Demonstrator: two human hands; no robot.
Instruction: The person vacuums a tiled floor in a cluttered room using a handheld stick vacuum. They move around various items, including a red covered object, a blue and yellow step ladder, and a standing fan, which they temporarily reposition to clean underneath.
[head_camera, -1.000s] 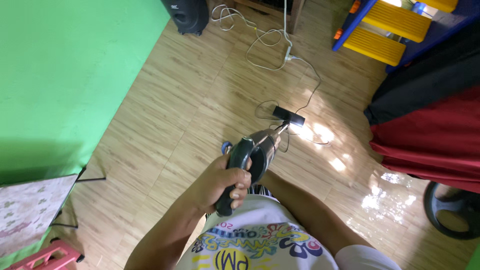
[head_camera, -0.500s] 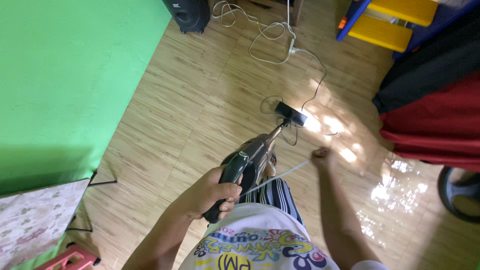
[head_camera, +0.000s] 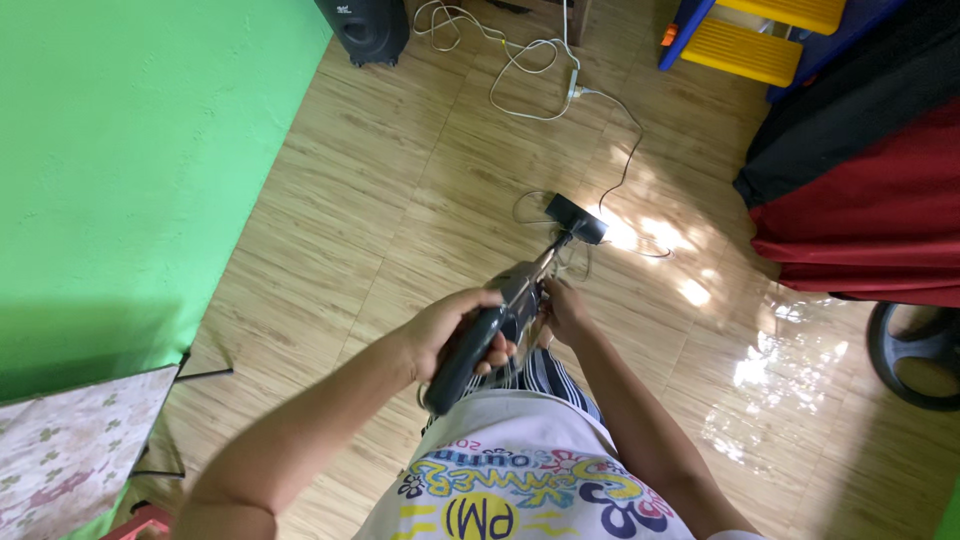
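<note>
My left hand (head_camera: 452, 330) is wrapped around the dark handle of a stick vacuum cleaner (head_camera: 500, 318). The vacuum's thin tube runs forward and down to its black floor head (head_camera: 575, 219), which rests on the wooden floor. My right hand (head_camera: 566, 310) is pressed against the vacuum's body just right of the handle, fingers curled near the white cord (head_camera: 565, 262); what it grips is hidden. The cord runs from the vacuum across the floor toward the back.
A green wall (head_camera: 130, 160) stands on the left, with a black speaker (head_camera: 365, 25) at its far end. White cable loops (head_camera: 530, 70) lie on the floor ahead. Red and black fabric (head_camera: 860, 190) is on the right, a blue and yellow plastic item (head_camera: 760, 40) behind it, and a floral-covered table (head_camera: 70, 440) lower left.
My right hand, which had pulled the white cord out to the right, has come back against the vacuum's body. My left hand has lifted the handle slightly.
</note>
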